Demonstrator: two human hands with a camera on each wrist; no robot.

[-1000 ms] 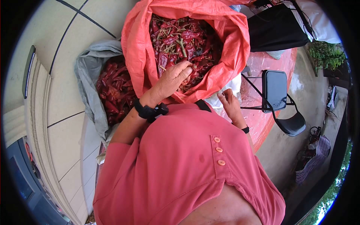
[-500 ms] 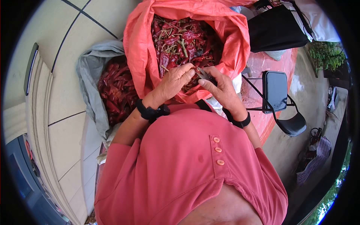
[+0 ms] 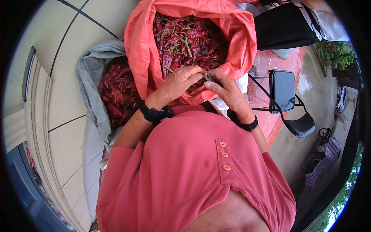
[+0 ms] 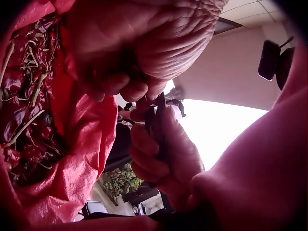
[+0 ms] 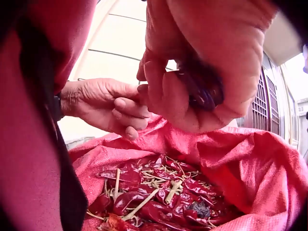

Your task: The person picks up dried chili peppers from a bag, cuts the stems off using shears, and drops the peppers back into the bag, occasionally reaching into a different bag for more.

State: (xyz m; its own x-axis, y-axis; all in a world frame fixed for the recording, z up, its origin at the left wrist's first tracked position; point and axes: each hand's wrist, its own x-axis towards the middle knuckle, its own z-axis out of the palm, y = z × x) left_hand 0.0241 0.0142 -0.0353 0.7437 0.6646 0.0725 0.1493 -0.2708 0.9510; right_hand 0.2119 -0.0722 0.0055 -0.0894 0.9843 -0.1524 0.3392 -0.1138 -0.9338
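Note:
My left hand (image 3: pixel 178 83) is over the near rim of the red woven sack (image 3: pixel 141 50), its thumb and fingers pinching a dried red chili pepper (image 3: pixel 203 72) of which only a small bit shows. In my right hand (image 3: pixel 228 91) I grip small scissors (image 3: pixel 208 77), the blades right at the left fingertips. The dark handles (image 5: pixel 204 89) lie inside the right palm in the right wrist view. Below both hands, dried red chilies (image 3: pixel 195 36) with loose pale stems fill the sack.
A grey sack (image 3: pixel 87 73) of red chilies stands to the left on the tiled floor. To the right are a black folding chair (image 3: pixel 283 91) and a red sheet (image 3: pixel 262 92) on the ground. Someone in black clothing (image 3: pixel 286 29) is at the upper right.
My right hand has come up from beside the sack to the left fingertips, bringing the scissors. Their blades, spread half a second ago, now look closer together. The left hand stays nearly in place.

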